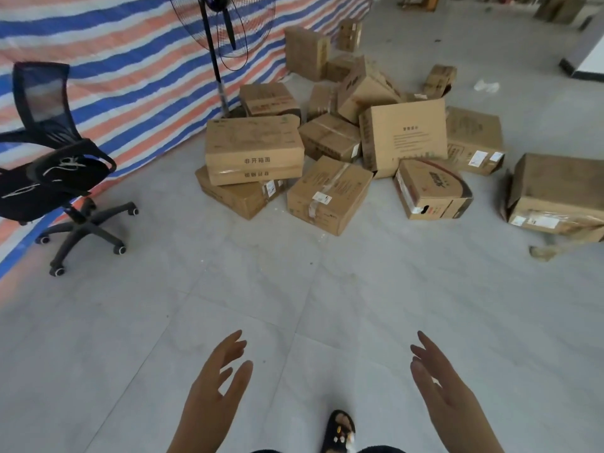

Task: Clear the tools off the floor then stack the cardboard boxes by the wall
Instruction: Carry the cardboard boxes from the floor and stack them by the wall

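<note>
Grey floor tiles (294, 289) are stretching out toward a striped tarpaulin (114, 60) that is hanging as the wall on the left. Cardboard boxes (330, 194) are lying in a loose heap against its foot, well ahead of the person, all looking taped shut, so their contents are staying hidden. One wide box (253, 150) is sitting on top of another and showing the printed characters 非开箱面. A tall box (405, 134) is leaning upright mid-heap, its small print too blurred to read; shipping labels on several others are likewise unreadable. A torn box (555, 194) is lying apart on the right, partly cut off by the edge. A black office chair (52, 152) is standing at left, a pedestal fan (222, 27) behind the heap with its head cropped. Left hand (212, 390) and right hand (447, 390) are hovering low, fingers spread wide, holding nothing. A sandalled foot (338, 429) is showing between them.
</note>
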A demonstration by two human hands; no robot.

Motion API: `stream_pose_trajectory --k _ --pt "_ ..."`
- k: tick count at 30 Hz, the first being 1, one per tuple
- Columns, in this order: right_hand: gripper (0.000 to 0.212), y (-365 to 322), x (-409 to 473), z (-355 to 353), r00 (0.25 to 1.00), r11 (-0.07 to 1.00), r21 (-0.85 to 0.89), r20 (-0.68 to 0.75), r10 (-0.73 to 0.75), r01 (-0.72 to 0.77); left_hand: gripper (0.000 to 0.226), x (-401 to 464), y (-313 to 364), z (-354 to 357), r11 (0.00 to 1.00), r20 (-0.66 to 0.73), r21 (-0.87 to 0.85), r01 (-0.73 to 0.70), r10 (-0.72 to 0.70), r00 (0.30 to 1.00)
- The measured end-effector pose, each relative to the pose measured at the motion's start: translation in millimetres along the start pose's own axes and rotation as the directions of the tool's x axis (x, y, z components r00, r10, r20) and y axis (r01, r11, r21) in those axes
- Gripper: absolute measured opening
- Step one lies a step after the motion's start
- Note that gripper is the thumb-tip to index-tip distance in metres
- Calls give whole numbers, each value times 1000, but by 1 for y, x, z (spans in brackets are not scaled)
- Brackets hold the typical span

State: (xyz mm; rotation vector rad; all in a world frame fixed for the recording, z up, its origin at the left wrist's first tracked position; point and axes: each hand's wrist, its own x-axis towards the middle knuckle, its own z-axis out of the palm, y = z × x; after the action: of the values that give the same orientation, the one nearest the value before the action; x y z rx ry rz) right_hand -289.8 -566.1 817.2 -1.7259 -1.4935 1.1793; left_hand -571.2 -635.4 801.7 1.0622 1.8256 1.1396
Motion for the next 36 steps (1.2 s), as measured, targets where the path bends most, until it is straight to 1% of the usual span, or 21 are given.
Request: stream_pose_trajectory --k 3,6,7,10,11,13,15,16,20,23,25,30,34,36 --pt "42 -14 63 -10 999 999 -24 36 28 -27 62 50 16 23 1000 8 -12 23 -23 1000" --pt "43 -30 118 -6 996 998 -41 67 51 -48 64 101 26 33 998 -1 -10 63 -63 998" --pt "43 -34 137 -1 996 997 -45 75 58 -54 62 119 27 34 997 -11 -15 71 -71 997" --pt "43 -51 195 16 994 996 -43 76 76 -73 36 182 31 36 996 -9 -19 87 -87 996" --pt "42 -58 215 23 995 996 -40 64 80 -77 34 206 32 34 996 -2 -17 88 -88 996" --pt "41 -76 254 42 997 997 -27 30 76 -76 43 260 36 27 998 15 -14 67 -67 998" --pt "41 -98 292 62 997 997 8 -10 79 -79 56 319 43 15 999 60 6 42 -43 997" --pt "41 -111 311 73 997 997 24 -25 78 -77 59 349 49 6 999 78 19 27 -28 997" --pt "40 -162 372 112 996 995 61 -40 86 -84 44 452 81 -21 999 148 46 -27 20 989" --pt "46 -179 408 125 992 990 82 -52 117 -112 41 512 87 -24 997 175 64 -38 26 984" --pt "45 -185 432 127 986 986 87 -80 148 -141 42 544 90 -21 996 195 78 -31 16 981" --pt "44 -188 501 125 969 975 90 -122 214 -204 41 620 93 1 994 253 105 21 -47 966" --pt "43 -188 576 117 956 965 100 -143 256 -243 52 696 102 34 989 270 140 46 -82 959" --pt "44 -186 619 108 952 962 92 -150 267 -256 45 736 108 57 984 295 172 45 -96 951"
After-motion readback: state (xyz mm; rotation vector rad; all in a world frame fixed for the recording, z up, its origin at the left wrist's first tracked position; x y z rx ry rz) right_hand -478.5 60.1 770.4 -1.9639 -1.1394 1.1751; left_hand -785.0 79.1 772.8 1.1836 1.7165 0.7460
